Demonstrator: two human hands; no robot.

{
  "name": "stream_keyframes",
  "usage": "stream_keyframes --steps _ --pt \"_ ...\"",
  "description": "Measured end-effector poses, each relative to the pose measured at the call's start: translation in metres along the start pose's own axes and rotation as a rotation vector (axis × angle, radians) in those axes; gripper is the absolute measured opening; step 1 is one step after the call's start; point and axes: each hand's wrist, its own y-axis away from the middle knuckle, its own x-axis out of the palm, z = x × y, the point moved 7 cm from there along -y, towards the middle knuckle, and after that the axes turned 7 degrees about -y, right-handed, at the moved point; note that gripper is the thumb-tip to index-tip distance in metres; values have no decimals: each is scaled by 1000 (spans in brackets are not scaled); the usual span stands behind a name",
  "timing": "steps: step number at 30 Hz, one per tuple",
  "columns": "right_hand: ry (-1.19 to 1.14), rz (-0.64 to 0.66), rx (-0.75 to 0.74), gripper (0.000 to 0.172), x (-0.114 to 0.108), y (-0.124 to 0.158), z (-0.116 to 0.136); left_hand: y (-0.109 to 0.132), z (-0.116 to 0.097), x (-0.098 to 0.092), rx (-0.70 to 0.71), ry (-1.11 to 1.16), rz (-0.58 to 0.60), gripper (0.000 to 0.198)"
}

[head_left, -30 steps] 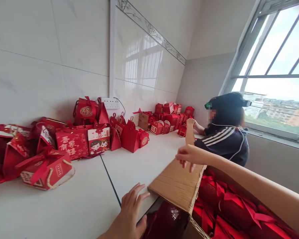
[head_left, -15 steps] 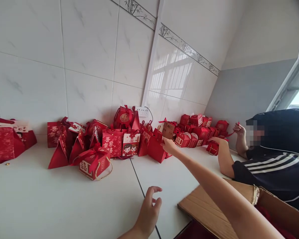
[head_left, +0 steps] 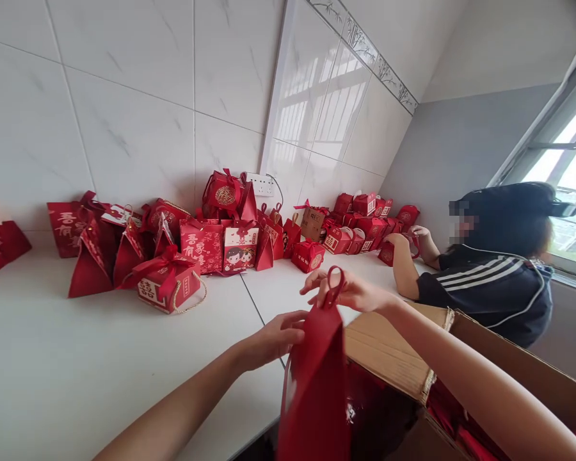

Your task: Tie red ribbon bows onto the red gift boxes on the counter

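Note:
A tall red gift box (head_left: 317,384) with a peaked top and a small ribbon loop is upright close in front of me, above the table's front edge. My right hand (head_left: 350,291) grips its peak, right beside the loop. From the other side, my left hand (head_left: 273,339) holds the upper left edge with thumb and fingers. Beyond the hands, a small red box with a bow (head_left: 308,255) rests on the white table (head_left: 211,371). Left of it stand several red peaked gift boxes (head_left: 93,256) and a red box with a rope handle (head_left: 170,285).
An open cardboard box (head_left: 388,346) with red items inside is at the lower right. Another person (head_left: 494,275) on the right handles a red box. Piled red boxes (head_left: 365,224) and a white power strip (head_left: 259,184) are along the tiled wall.
My right hand has drawn back from the row, bringing the peaked gift box close to me. My left hand, empty before, now holds its side. The view has turned right.

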Motion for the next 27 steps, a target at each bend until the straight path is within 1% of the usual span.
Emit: stream_keyframes --steps 2,4,6,8,9,10,11,13,14,15,16,17,19,21,24,27 --pt "-5 -7 -12 32 9 -5 -2 0 -9 -4 28 -84 -78 46" --pt "-1 -19 -42 28 17 -8 -2 1 -22 -11 102 -179 -152 45" --pt "23 -33 -75 26 21 -10 0 3 -33 -14 138 -251 -162 42" --pt "18 -127 -95 25 18 -10 1 5 -38 -17 98 -269 -174 37" --pt "-14 -208 -81 29 12 -10 -1 7 -41 -20 85 -272 -212 36" --pt "-62 -313 -55 34 5 -8 -4 10 -46 -25 94 -287 -288 35" --pt "-119 -424 -20 40 -4 -5 -7 14 -53 -31 127 -315 -398 34" --pt "-224 -595 43 49 -15 3 -10 26 -70 -40 244 -389 -668 32" --pt "-248 -642 53 54 -18 6 -8 33 -77 -42 297 -409 -783 34" --pt "-242 -669 48 54 -18 9 -3 38 -81 -41 336 -410 -860 35" --pt "-206 -683 33 51 -17 11 4 41 -84 -37 366 -396 -897 36" --pt "-152 -695 19 44 -14 12 12 42 -86 -33 387 -377 -905 37" --pt "-49 -730 4 32 -5 14 27 42 -89 -22 408 -358 -881 39" --pt "-14 -769 12 24 5 14 38 44 -91 -11 416 -376 -863 38" --pt "-30 -815 3 18 17 14 48 47 -94 1 415 -424 -834 30" --pt "-87 -826 11 17 22 15 51 48 -97 10 410 -430 -789 18"
